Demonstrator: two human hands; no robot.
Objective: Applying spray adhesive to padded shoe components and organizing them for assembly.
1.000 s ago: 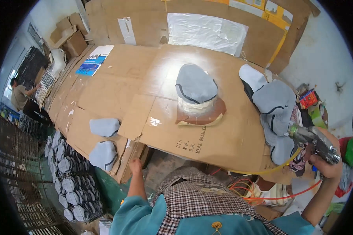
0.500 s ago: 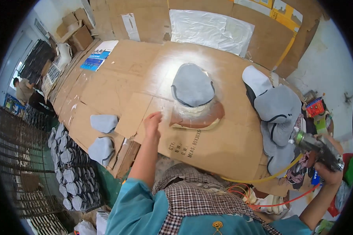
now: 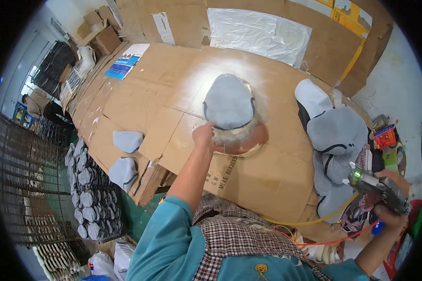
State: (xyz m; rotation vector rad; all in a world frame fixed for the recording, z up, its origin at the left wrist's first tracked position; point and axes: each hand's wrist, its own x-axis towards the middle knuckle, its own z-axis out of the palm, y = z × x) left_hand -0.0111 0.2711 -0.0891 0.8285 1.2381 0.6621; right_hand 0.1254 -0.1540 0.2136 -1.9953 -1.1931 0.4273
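A grey fabric pad [image 3: 229,100] with black edging lies at the middle of the cardboard-covered table. Under its near edge shows a reddish-brown piece [image 3: 248,140] with a pale rim. My left hand [image 3: 204,135] is at the pad's near left edge, fingers curled in and seemingly pinching it. Off to the right, my right hand [image 3: 391,206] is wrapped round a metal spray gun [image 3: 377,185], held away from the pad. A yellow hose [image 3: 309,222] and an orange hose [image 3: 333,242] run near my right arm and apron.
Grey pads [image 3: 337,129] are heaped on the table's right side. Two smaller grey pieces [image 3: 128,141] lie at the left edge. A wire rack [image 3: 28,187] and stacked grey pieces [image 3: 89,187] stand at left. Upright cardboard [image 3: 187,21] backs the table; a person [image 3: 44,105] is far left.
My left hand has moved right and forward from beside the grey pad to its near left edge. The spray gun stays in my right hand. The view has shifted slightly.
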